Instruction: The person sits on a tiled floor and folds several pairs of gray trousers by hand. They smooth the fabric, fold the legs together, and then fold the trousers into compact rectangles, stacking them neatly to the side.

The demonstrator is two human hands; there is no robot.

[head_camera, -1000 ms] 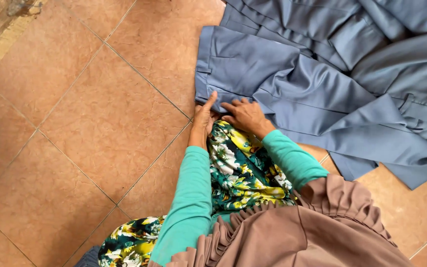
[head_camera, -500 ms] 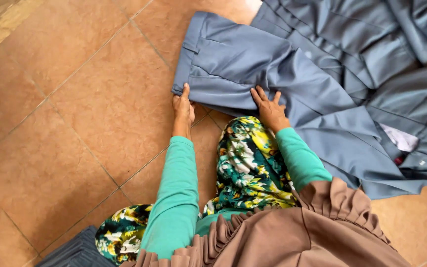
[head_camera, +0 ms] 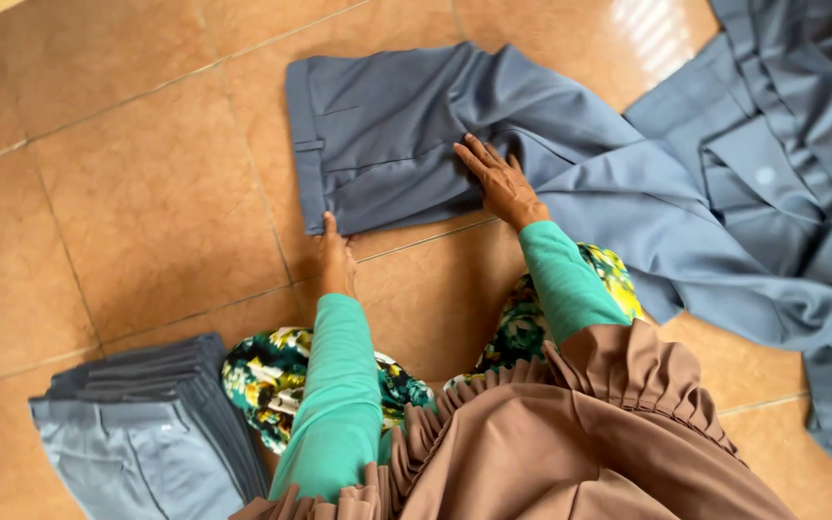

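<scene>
2 hands work on grey trousers (head_camera: 406,144) spread on the tiled floor (head_camera: 146,193). Nearest the camera, brown ruffled cloth (head_camera: 580,443) fills the lower right, with green sleeves (head_camera: 339,385) reaching out from it over a floral garment (head_camera: 272,371). At lower left, just beside the floral garment, a stack (head_camera: 146,424) of folded grey trousers lies on the floor.

Further out, the left hand (head_camera: 336,260) rests on the tile with its fingertips touching the near lower corner of the trousers by the waistband; its grip on the cloth is too small to make out, so I cannot tell if it pinches the edge or merely presses it. The right hand (head_camera: 503,183) lies flat on the trousers, fingers spread and open, palm down on the fabric near the middle of the folded part, gripping nothing.

The trousers have their waistband end to the left, folded into a neat rectangle, and the legs trail off to the right. Farthest away, at upper right, a heap (head_camera: 782,144) of loose grey garments touches those trailing legs.
</scene>
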